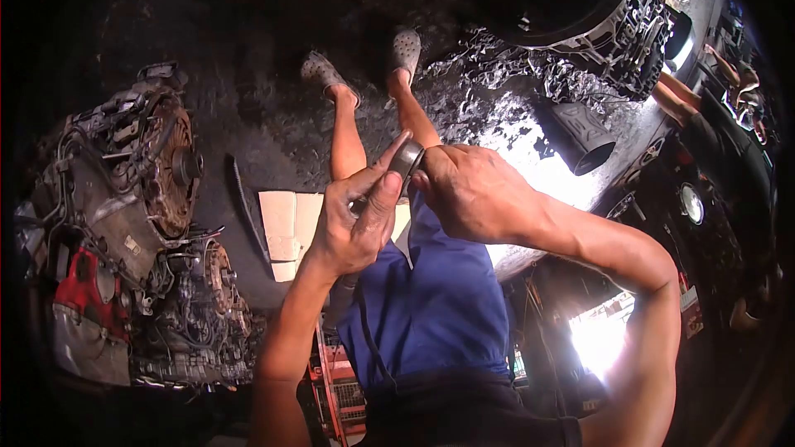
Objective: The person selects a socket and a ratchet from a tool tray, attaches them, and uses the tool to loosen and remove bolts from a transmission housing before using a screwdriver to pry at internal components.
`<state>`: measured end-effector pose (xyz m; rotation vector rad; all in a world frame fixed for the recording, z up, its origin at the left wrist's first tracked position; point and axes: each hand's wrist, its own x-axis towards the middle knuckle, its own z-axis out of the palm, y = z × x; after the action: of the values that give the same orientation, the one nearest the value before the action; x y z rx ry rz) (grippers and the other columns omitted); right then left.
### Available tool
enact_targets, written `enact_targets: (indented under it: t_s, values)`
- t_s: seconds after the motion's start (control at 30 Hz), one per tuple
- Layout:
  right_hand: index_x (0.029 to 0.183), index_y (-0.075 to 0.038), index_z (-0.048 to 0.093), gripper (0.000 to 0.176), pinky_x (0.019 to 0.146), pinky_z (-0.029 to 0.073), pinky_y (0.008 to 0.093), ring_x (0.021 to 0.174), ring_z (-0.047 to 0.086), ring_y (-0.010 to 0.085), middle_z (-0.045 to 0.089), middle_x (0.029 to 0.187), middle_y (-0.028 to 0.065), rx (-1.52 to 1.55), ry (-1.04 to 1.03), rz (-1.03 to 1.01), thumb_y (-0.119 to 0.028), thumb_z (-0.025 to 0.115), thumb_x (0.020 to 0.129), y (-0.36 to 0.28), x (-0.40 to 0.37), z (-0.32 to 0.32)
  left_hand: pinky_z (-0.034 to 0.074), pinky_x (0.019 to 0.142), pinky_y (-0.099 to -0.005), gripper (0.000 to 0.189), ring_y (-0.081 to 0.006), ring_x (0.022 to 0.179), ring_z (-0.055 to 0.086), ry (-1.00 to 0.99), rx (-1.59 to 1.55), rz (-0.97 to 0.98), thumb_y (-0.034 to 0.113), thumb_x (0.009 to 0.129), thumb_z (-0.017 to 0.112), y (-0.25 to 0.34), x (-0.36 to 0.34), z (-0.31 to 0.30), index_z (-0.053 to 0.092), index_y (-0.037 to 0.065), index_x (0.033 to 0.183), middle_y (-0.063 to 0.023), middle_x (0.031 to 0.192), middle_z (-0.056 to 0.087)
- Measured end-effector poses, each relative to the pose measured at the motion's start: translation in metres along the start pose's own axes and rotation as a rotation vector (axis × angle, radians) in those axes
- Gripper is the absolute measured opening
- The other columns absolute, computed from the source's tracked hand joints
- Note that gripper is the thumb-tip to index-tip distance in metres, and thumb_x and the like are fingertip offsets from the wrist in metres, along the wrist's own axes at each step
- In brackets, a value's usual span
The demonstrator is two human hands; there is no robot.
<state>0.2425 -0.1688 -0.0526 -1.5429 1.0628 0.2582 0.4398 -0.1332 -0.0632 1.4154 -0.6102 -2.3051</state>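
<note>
A short, dull grey metal ring, rounded like a bearing, is held up in front of my lap. My left hand pinches it between thumb and stretched forefinger, the other fingers curled below. On its right side my right hand is closed, with thumb and curled forefinger pressed against the ring's edge. The inside of the right fist is hidden, so anything else in it cannot be seen. Below both hands are my blue shorts.
Greasy engine or gearbox units stand at left. Flattened cardboard lies on the dark floor behind my hands. A large round metal housing and a dark cylindrical part are at upper right. Another person is at far right.
</note>
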Motion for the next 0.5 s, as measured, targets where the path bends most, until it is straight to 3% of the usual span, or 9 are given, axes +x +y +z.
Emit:
enact_targets:
  t_s: [0.1,0.17,0.3,0.43,0.47,0.5]
  values:
    - [0.091,0.007,0.053,0.023,0.065,0.054,0.0472,0.075,0.065,0.0402,0.062,0.078,0.0236,-0.221,-0.008,-0.094,-0.016,0.053,0.094,0.008,-0.004,0.016,0.034,0.05,-0.02,0.049,-0.0016,0.056,0.042,-0.073,0.001,-0.165,0.03,0.104,0.053,0.005,-0.002,-0.01,0.05,0.001,0.143,0.0025,0.072,0.056]
    - [0.089,0.008,0.055,0.025,0.06,0.056,0.0457,0.072,0.067,0.0398,0.064,0.081,0.0259,-0.311,0.005,-0.184,-0.015,0.05,0.094,0.016,-0.005,0.024,0.036,0.051,-0.0199,0.05,-0.0024,0.058,0.043,-0.056,0.005,-0.191,0.027,0.102,0.056,-0.002,0.0,-0.01,0.049,0.0,0.143,0.0016,0.074,0.057]
    - [0.086,0.005,0.056,0.025,0.058,0.056,0.0437,0.076,0.067,0.0383,0.062,0.077,0.0227,-0.066,0.215,-0.135,-0.019,0.057,0.094,0.009,-0.004,0.017,0.039,0.052,-0.019,0.051,-0.0034,0.058,0.047,-0.051,0.005,-0.025,0.02,0.098,0.062,-0.007,-0.003,-0.006,0.049,-0.001,0.143,0.0008,0.077,0.06]
    - [0.085,0.001,0.054,0.029,0.073,0.049,0.0423,0.088,0.059,0.0367,0.058,0.087,0.0186,0.145,0.162,-0.156,-0.025,0.058,0.097,0.006,-0.021,-0.014,0.04,0.047,-0.0184,0.05,-0.0046,0.05,0.052,-0.073,-0.218,-0.065,0.016,0.096,0.063,-0.008,-0.004,-0.019,0.05,0.0,0.141,-0.0038,0.078,0.066]
    - [0.088,0.001,0.055,0.031,0.077,0.045,0.0411,0.087,0.055,0.035,0.055,0.09,0.018,0.201,0.123,-0.037,-0.028,0.057,0.098,0.008,-0.031,-0.024,0.039,0.042,-0.0188,0.051,-0.0062,0.045,0.052,-0.172,-0.242,-0.053,0.024,0.1,0.059,-0.018,-0.005,-0.035,0.045,0.001,0.144,-0.0085,0.075,0.067]
    - [0.098,0.003,0.059,0.033,0.075,0.046,0.0383,0.085,0.057,0.0307,0.056,0.089,0.0171,0.286,0.223,0.026,-0.03,0.057,0.099,0.014,-0.041,-0.025,0.039,0.042,-0.019,0.052,-0.0063,0.045,0.051,-0.182,-0.278,-0.032,0.027,0.101,0.057,-0.022,-0.004,-0.038,0.043,0.001,0.144,-0.0092,0.074,0.067]
